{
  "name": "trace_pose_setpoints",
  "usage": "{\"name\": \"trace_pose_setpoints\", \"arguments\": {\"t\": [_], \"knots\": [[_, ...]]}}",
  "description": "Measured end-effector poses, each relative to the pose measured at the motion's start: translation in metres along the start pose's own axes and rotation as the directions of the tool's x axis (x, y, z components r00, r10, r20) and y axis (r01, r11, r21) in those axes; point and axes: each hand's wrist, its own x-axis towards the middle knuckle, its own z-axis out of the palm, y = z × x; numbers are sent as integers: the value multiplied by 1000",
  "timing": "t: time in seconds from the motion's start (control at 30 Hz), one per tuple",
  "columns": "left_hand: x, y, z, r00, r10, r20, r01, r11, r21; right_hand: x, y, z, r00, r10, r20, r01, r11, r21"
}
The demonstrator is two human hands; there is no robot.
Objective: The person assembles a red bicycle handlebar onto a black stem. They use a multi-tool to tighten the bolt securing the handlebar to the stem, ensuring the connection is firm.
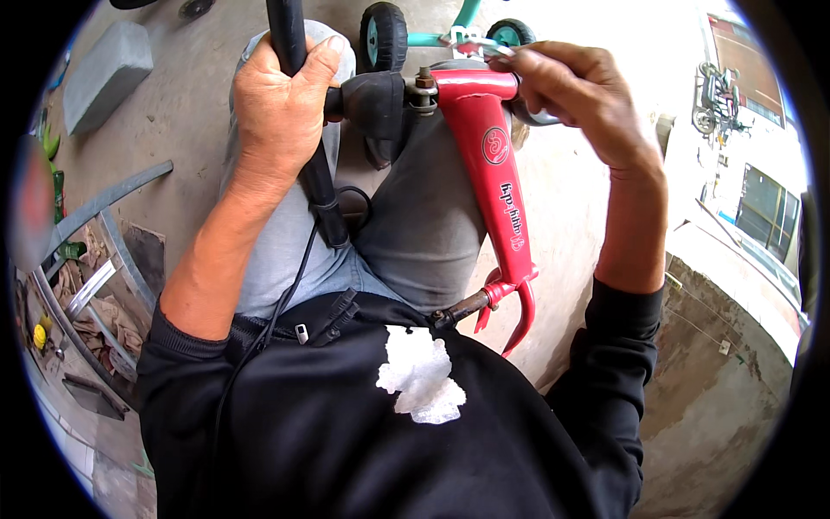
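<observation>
Red bike fork (497, 164) is lying across the person's lap, crown end up near the top of the view and the blades pointing down toward the black sweatshirt (346, 432). Left hand (281, 108) is wrapping tight around a black bar (298, 86), fingers fully closed on it, right beside the black piece (373, 104) at the bolt (424, 86). Right hand (575, 95) is pinching a shiny metal tool (484, 45) at the fork's top. Small teal bike (432, 35) is sitting just behind on the concrete floor (173, 112), and a grey block (108, 73) is lying well off left.
</observation>
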Motion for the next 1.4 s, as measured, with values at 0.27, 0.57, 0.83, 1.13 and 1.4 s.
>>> {"name": "trace_pose_setpoints", "arguments": {"t": [0.27,0.57,0.83,1.13,1.4], "knots": [[1,0,2,1000,24,18,-24,1000,-7,-21,8,12,943,-13,-334,-22,995,-99],[0,-3,1,1000,24,5,-24,1000,-16,-35,-16,47,923,-156,-351,8,921,-390],[-1,-2,0,1000,2,23,0,998,-56,-36,-26,41,843,-512,-166,208,594,-777],[0,-5,0,999,26,25,-25,999,-36,-39,-42,42,840,-543,-2,207,323,-923],[0,-3,-2,999,29,30,-28,999,-20,-44,-50,48,851,-514,103,252,227,-941]]}}
